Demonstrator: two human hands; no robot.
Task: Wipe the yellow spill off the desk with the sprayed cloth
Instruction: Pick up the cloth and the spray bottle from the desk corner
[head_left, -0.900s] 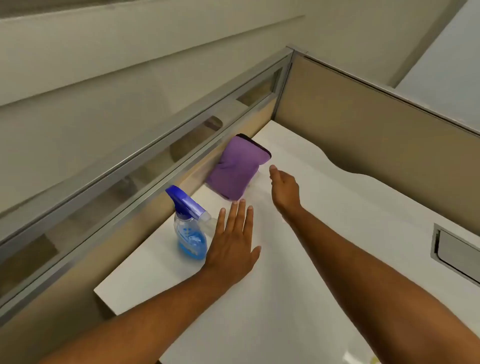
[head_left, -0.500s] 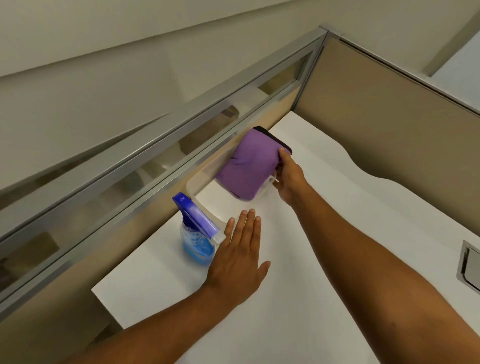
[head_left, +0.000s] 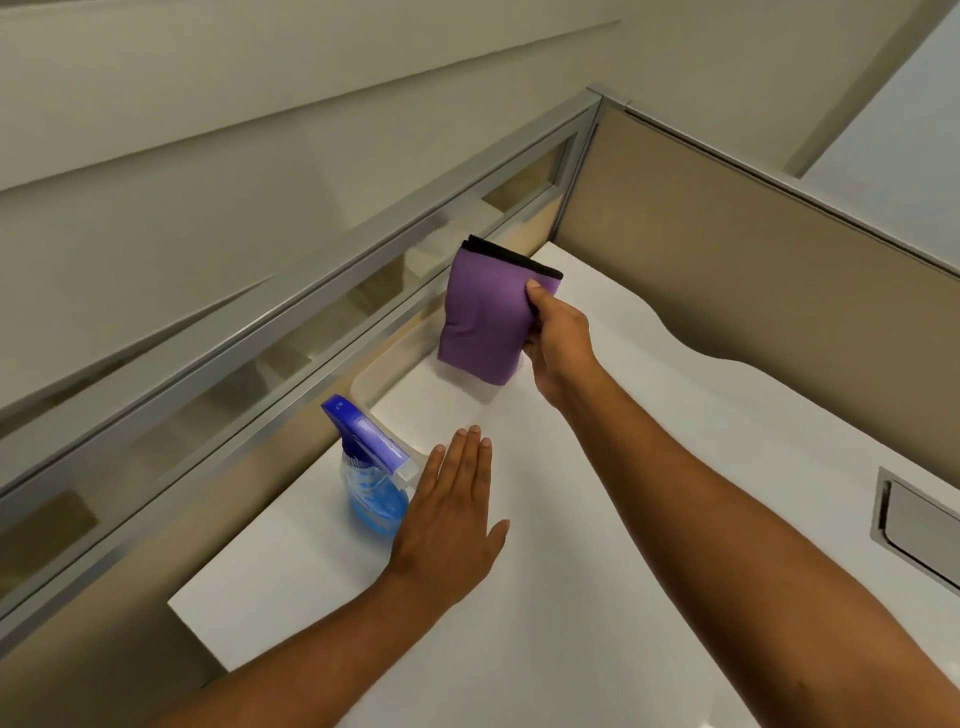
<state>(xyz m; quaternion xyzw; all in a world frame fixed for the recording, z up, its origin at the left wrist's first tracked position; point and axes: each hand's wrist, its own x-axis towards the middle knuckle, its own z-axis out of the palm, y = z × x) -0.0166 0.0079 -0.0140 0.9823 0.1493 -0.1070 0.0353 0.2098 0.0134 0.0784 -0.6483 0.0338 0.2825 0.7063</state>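
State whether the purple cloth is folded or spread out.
Folded. The purple cloth shows as a compact rectangle with stacked black-trimmed edges at its top, gripped along one side by the right hand.

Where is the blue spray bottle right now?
The blue spray bottle stands on the white desk beside the glass partition, just left of the left hand.

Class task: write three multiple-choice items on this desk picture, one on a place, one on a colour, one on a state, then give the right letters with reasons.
1. Where does the blue plastic spray bottle stand?
A. beside the left hand
B. in the desk's far corner
C. on the floor

2. What colour is the folded cloth?
A. green
B. purple with a black edge
C. white

3. What is the right hand doing?
A. lying flat
B. squeezing the bottle
C. gripping the cloth

Answers: A, the bottle touches the left hand's side; B, purple fabric with black trim; C, its fingers close on the cloth's edge.
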